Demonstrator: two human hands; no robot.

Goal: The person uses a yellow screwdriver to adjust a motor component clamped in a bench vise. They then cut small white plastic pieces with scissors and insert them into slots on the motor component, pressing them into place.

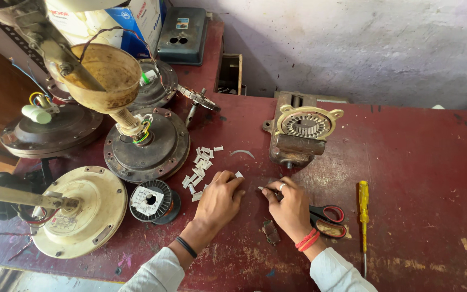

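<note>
Left hand (218, 196) pinches a white paper slip (238, 174), right hand (290, 205) a thin strip (261, 188): both likely light and flimsy, so grip edges gently.

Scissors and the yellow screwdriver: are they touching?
Apart. The head view shows bare red table between the scissors and the yellow screwdriver.
</note>
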